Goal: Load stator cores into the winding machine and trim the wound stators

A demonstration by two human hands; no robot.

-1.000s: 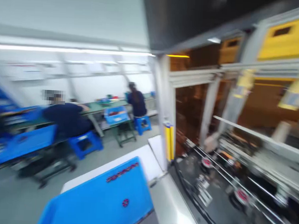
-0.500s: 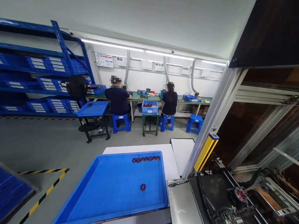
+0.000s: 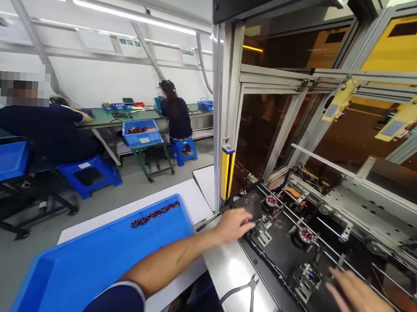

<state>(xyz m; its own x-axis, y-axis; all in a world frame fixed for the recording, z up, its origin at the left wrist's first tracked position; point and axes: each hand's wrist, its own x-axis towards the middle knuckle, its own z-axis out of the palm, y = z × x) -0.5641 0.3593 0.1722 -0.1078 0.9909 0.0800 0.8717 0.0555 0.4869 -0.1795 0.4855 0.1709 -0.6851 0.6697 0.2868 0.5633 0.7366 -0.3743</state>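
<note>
1. The right hand (image 3: 361, 303) hangs over the near right part of the black machine bed (image 3: 283, 255). It is blurred, with fingers spread and nothing in them. Its fingertips are just beside the near fixture (image 3: 305, 280), a small metal clamp, but I cannot tell whether they touch it.
2. A pair of pliers (image 3: 250, 295) lies on the steel counter (image 3: 234, 269) near its front edge, left of the near fixture and apart from both hands.
3. The left hand (image 3: 234, 225) reaches over the counter's far edge onto the bed. Its fingers are loosely curled, not clenched, and the fingertips appear to rest against the far fixture (image 3: 263, 224), gripping nothing that shows.
4. To the left, a blue tray (image 3: 84, 266) sits on a white counter (image 3: 192, 204), with a row of small dark round parts (image 3: 155, 214) along the tray's far edge.
5. Two red-centred discs sit on the bed beyond the left hand, one (image 3: 272, 201) near the bed's far left corner and one (image 3: 307, 234) further right.
6. A yellow post (image 3: 226, 173) stands at the machine frame's left corner.
7. Farthest off, two people (image 3: 177, 115) sit on blue stools at a green counter (image 3: 126, 117), with a blue bin (image 3: 141, 134) on a stand between them.
</note>
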